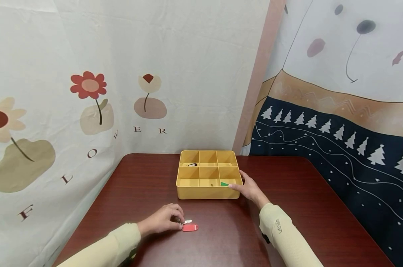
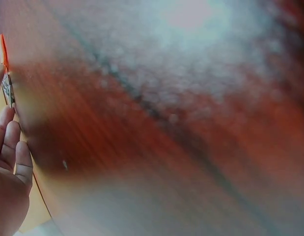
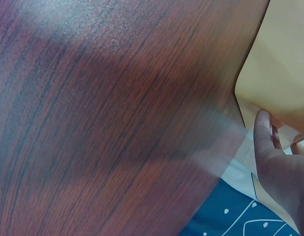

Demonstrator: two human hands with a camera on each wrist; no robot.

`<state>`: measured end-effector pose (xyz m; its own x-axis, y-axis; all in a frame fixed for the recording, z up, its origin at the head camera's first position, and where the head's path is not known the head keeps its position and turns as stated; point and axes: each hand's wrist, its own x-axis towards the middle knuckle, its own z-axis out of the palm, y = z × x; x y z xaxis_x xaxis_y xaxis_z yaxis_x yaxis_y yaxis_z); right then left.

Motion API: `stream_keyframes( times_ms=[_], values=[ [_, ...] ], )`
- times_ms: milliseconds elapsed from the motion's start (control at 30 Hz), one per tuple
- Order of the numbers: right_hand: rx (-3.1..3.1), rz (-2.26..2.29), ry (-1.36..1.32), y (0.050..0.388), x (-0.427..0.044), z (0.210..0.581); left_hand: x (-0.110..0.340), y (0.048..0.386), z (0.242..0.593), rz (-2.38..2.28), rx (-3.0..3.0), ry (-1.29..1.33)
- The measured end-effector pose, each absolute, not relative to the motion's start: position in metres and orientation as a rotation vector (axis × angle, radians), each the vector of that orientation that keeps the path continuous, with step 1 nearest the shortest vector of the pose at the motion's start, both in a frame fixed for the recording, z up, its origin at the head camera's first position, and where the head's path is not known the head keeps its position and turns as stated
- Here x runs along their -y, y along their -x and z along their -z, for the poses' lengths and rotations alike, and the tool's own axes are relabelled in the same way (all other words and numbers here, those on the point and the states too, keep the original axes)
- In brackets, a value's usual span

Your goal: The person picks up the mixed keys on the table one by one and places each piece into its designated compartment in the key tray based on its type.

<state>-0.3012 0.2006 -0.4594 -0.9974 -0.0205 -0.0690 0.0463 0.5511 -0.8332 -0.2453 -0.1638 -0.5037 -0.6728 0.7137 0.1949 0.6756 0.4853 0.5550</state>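
Note:
My left hand (image 1: 162, 220) pinches a key (image 1: 188, 221) with a red key tag (image 1: 190, 227) just above or on the table, in front of the box. At the left edge of the left wrist view, the red tag and silvery key show at the fingertips. A yellow six-compartment box (image 1: 208, 193) stands farther back. My right hand (image 1: 251, 189) grips its front right corner, the thumb at the corner and the fingers along the right side. In the front right compartment lies a green piece (image 1: 224, 184), partly hidden. A small black-rimmed object (image 1: 192, 164) sits in the back left compartment.
The dark red-brown table (image 1: 148, 178) ends in rounded far corners. Behind it hangs a pale cloth with flowers (image 1: 88, 85), and a dark blue cloth with trees (image 1: 321, 148) hangs at the right. Another small item (image 1: 212, 184) is in the front middle compartment.

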Motion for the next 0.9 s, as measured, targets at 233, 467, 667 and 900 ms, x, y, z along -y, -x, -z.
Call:
stream_keyframes(
  times_ms=[233,467,667,900],
  values=[
    [-2.695,1.466,-0.034,0.302,-0.201,0.459,0.163,0.246,0.503,-0.922,-2.674,-1.29],
    [-2.706,1.464,-0.011,0.301,-0.202,0.459,0.162,0.249,0.502,-1.034,-2.617,-1.29],
    [-2.697,1.476,-0.015,0.301,-0.202,0.461,0.158,0.252,0.493,-1.202,-2.569,-1.203],
    [-2.697,1.474,-0.025,0.301,-0.202,0.46,0.155,0.255,0.479,-1.36,-2.549,-1.054]
  ],
)
